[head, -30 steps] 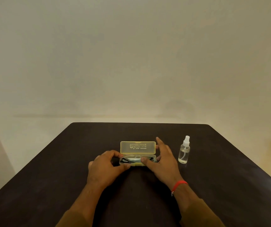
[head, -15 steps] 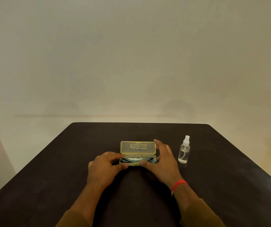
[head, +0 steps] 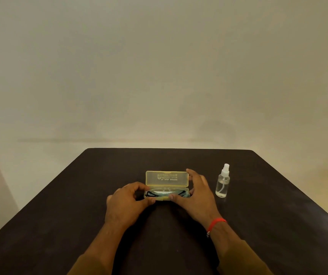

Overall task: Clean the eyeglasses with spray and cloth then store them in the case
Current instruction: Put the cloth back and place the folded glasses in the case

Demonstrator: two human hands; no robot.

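Head view: dark table (head: 60,205) against a plain pale wall. Near the middle, a translucent yellow case (head: 167,178), lid up and standing nearly upright, printed lettering readable through it but too small to make out. Inside the lower tray, dark-framed eyeglasses (head: 165,193) folded flat, with something pale under or beside them that cannot be identified.

Left hand (head: 127,203) curled at the case's left end, thumb against the front edge and fingers bent over the tray's near-left corner, gripping the case. Right hand (head: 196,193) spread around the right end: thumb pressed on the tray's front edge, index fingertip touching the lid's upper right corner, other fingers behind the tray's end. Red thread bracelet (head: 216,224) on the right wrist; olive-brown sleeves at the bottom edge.

Clear spray bottle (head: 223,183) with white nozzle, upright, just right of the right hand, apart from it, roughly level with the case.
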